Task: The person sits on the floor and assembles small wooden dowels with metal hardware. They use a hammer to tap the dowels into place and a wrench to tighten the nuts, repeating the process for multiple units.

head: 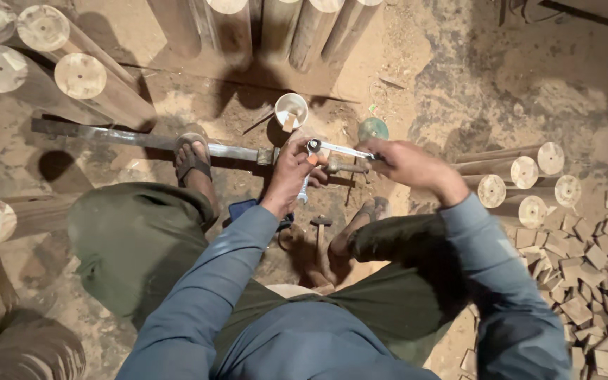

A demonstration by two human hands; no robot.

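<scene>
Both hands work wrenches on a fitting at the end of a metal bar, person seated on a dirt floor.

Left hand (291,171) closed round a wrench (305,188) that hangs down just right of the bar (135,138) end. Right hand (406,163) closed on the handle of a second wrench (339,148), head at the bar end beside the left hand. Sandalled foot (193,160) rests on the bar. Cup (290,110) sits above the bar end. Hammer (320,226) lies below it, between the legs. Log ends (526,172) right of the hands, wood blocks (585,281) lower right.
</scene>
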